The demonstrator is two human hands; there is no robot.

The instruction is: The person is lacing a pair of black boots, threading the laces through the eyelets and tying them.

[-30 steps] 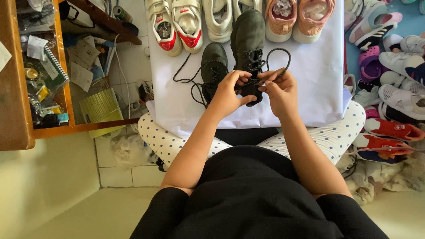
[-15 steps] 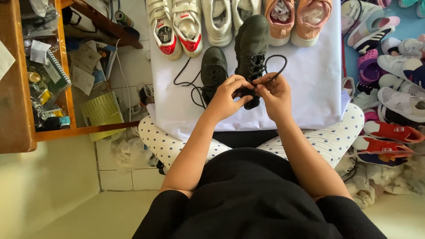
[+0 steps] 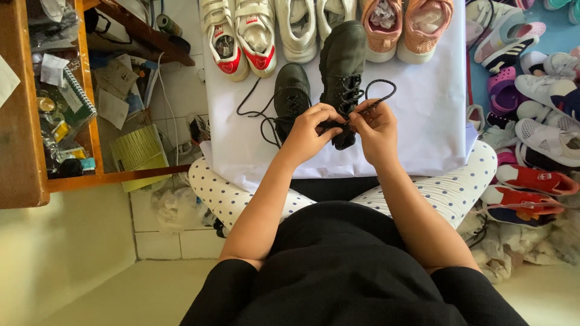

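Two dark shoes lie on the white sheet (image 3: 423, 121). One (image 3: 292, 90) at eleven o'clock of my hands has its lace trailing loose, untied. The other shoe (image 3: 343, 66) at twelve is threaded, its lace (image 3: 379, 90) looped but, I judge, not knotted. My left hand (image 3: 311, 130) and right hand (image 3: 376, 128) are closed, pinching that lace.

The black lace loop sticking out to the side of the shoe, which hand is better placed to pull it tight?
Right. The right hand sits just under the loop and pinches its lace; the left hand is across the shoe.
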